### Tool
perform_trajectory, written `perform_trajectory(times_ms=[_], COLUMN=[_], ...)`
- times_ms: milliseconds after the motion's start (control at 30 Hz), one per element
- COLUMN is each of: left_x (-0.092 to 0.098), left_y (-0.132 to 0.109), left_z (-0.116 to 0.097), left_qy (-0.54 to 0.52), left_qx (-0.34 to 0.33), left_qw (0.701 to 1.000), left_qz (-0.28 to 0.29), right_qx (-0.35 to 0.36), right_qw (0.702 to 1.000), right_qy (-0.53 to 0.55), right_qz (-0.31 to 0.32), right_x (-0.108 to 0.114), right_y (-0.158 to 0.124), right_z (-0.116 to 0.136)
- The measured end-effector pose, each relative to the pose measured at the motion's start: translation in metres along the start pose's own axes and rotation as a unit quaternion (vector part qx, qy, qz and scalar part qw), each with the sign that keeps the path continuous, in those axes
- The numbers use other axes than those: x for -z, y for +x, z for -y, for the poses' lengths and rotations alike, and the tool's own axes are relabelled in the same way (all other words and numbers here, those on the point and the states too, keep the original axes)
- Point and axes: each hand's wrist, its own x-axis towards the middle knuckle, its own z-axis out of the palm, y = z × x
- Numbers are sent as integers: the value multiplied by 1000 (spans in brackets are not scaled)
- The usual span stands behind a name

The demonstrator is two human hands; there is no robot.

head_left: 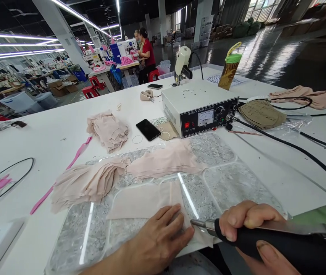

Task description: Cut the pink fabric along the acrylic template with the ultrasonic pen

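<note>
My left hand (165, 235) lies on a thin beige fabric piece (142, 200), its fingers stretched out and pressing the cloth to a grey marbled board (223, 183). My right hand (251, 225) is wrapped round the black grip of a corded ultrasonic handpiece (289, 244). Its pointed metal tip is beside my left fingertips, over the fabric's right part; whether it touches cannot be told. Just beyond are a fanned stack of beige pieces (85, 183) and a flatter stack (165, 158).
A control box (200, 107) with a meter stands behind the board, its black cable (289, 143) running right. Around it are a phone (148, 130), another fabric pile (107, 130), a bottle (230, 72) and brown patterns (262, 114). A pink strip (61, 173) lies left. People sew farther off.
</note>
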Motion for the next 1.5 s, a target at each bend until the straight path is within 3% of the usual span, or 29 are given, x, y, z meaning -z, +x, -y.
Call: perform_trajectory(times_ms=[167, 600, 1500], left_x=[-3, -7, -9], left_y=[-2, -5, -6], left_z=[0, -1, -2], left_qy=[1, 4, 20], left_qx=[0, 5, 1], left_qw=[1000, 1000, 999], left_qz=[-13, -22, -47], right_qx=[23, 15, 42], right_qw=[999, 1000, 998], right_qy=[17, 16, 21], right_qz=[-24, 12, -29], right_x=[-3, -6, -15], right_y=[5, 12, 18], right_z=[0, -2, -14])
